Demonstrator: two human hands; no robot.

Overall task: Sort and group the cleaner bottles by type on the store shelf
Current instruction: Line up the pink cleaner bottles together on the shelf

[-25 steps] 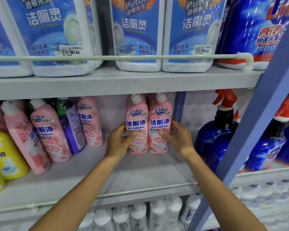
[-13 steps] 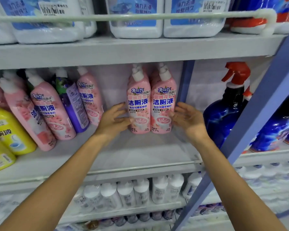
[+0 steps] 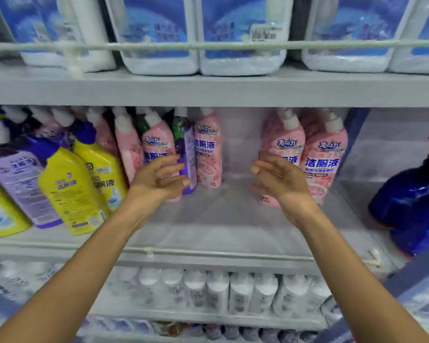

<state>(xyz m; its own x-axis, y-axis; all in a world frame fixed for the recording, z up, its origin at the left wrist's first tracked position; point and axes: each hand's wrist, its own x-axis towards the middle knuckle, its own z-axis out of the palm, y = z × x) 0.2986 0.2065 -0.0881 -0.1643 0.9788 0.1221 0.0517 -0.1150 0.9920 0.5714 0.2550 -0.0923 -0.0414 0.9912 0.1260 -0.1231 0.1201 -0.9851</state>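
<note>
Cleaner bottles (image 3: 156, 144) stand along the middle shelf (image 3: 221, 226), only partly sorted

Head view: pink pair (image 3: 325, 154) upright at the back toward the right end, labels forward, side by side, so one type is grouped there. Bare shelf separates them from a lone pink bottle (image 3: 208, 154) at mid-back. Purple bottle (image 3: 187, 154) touches its left side, turned edge-on, breaking the run of pinks further left. Yellow bottles (image 3: 70, 189) and a lilac bottle (image 3: 18, 184) lean at the left end, types mixed.

Left hand (image 3: 159, 179): fingers loosely bent, holding nothing, in front of the purple bottle; contact cannot be told. Probably lined up to pull that odd one out. Right hand (image 3: 280, 179): relaxed, empty, palm inward, just before the pair.

Blue sprayer (image 3: 411, 201) at the right end. Shelf above: white jugs (image 3: 159, 33) behind a rail (image 3: 208, 45). Shelf below: a row of white bottles (image 3: 218, 290)
</note>
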